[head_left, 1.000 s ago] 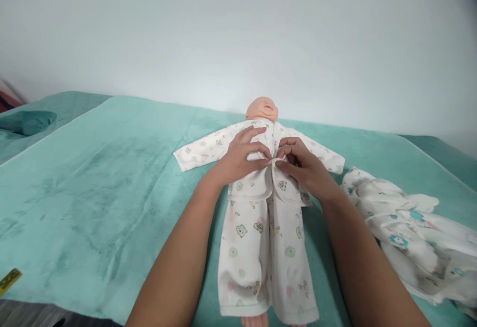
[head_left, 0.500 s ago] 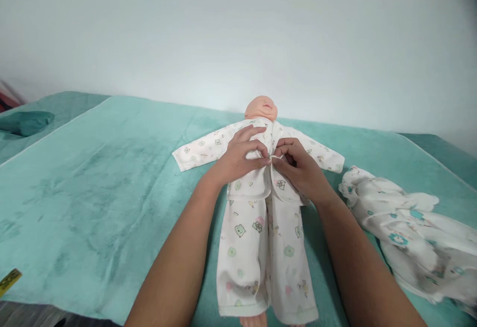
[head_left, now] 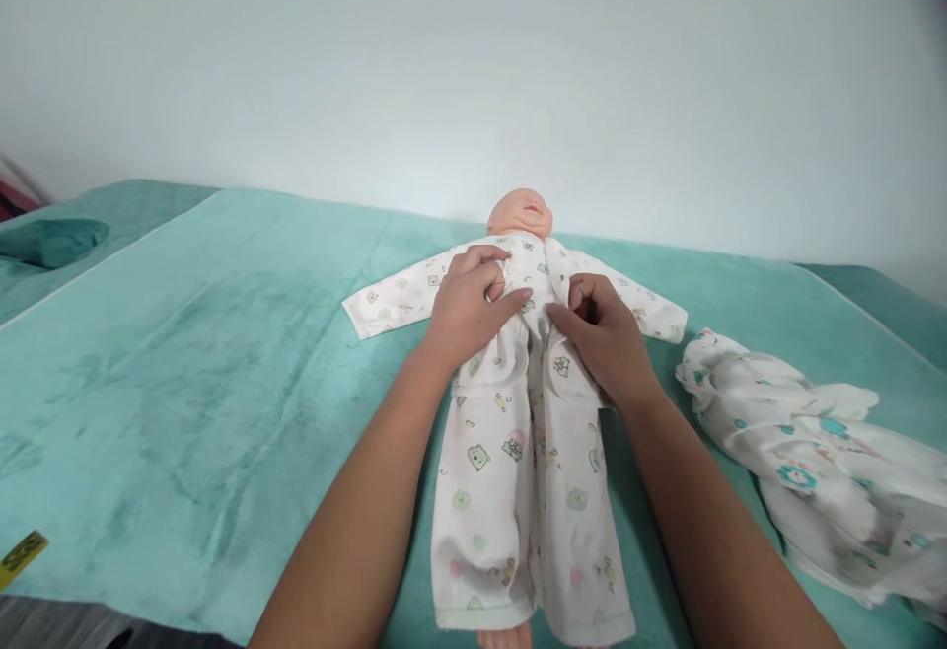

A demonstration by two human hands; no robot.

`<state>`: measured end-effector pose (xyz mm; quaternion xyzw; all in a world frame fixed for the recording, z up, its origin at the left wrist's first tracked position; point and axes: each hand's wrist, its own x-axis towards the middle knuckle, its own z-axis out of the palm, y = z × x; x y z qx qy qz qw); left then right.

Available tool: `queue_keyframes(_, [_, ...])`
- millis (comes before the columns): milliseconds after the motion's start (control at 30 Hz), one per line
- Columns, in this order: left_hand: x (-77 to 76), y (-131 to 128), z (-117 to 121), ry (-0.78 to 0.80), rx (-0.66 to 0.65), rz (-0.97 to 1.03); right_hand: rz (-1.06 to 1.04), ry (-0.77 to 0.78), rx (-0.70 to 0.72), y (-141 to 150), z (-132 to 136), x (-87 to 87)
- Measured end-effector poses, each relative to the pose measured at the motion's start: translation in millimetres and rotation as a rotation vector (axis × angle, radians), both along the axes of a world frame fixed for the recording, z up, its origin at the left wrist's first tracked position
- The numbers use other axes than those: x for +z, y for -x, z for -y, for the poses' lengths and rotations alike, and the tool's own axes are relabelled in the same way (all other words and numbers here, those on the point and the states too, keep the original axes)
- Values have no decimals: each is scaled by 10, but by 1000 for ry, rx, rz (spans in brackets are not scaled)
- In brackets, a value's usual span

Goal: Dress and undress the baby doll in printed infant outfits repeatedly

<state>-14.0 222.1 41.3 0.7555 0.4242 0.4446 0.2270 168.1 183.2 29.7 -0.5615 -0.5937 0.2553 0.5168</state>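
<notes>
A baby doll [head_left: 520,212] lies on its back in a white pajama top [head_left: 403,292] and matching pajama pants [head_left: 484,501] with small green and pink animal prints. My left hand [head_left: 473,299] is at the left front panel of the top, fingers curled and thumb stretched over the doll's middle; the cloth there is bunched under it. Opposite, my right hand [head_left: 603,328] pinches the edge of the right front panel between thumb and fingers. Between my hands the two panels stand apart, with printed cloth showing in the gap. Some fingertips are hidden.
A crumpled white garment [head_left: 806,442] with teal prints lies to the right. A teal plush cover [head_left: 184,383] spreads under everything, against a white wall [head_left: 414,67]. A yellow and black label [head_left: 24,558] is at the front left edge.
The two front edges of the top, earlier held together at the doll's middle, have been drawn apart. My left hand has moved slightly left and my right hand slightly right.
</notes>
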Motion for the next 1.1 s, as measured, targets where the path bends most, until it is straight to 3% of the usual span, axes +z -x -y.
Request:
queue_keyframes(133, [-12,-8,-40,11,203,35,5,124,-152,-34,-37,-35])
queue_keyframes(267, [26,66,-84,150,365,-8,37,112,-265,-131,-100,-80])
queue_keyframes(400, [54,275,-153,229,438,-40,-60,99,-242,-309,-221,-196])
queue_keyframes(467, [48,433,-195,249,543,-80,-52,119,-214,-452,-295,-260])
queue_keyframes(633, [35,712,-218,288,838,-371,431,290,-338,-923,-385,-281])
queue_keyframes(767, [46,611,-177,90,800,-497,746,387,-430,-1090,-294,-156])
queue_keyframes(833, [18,502,-177,-23,656,-502,797,267,-443,-996,-222,-77])
queue_keyframes(933, [-91,356,-215,-122,458,-521,761,-63,-338,-640,-158,55])
queue_keyframes(1000, [-180,299,-256,-103,446,-555,664,-221,-181,-307,-190,157])
queue_keyframes(1100, [-265,293,-319,-43,513,-588,653,-200,80,224,-392,319])
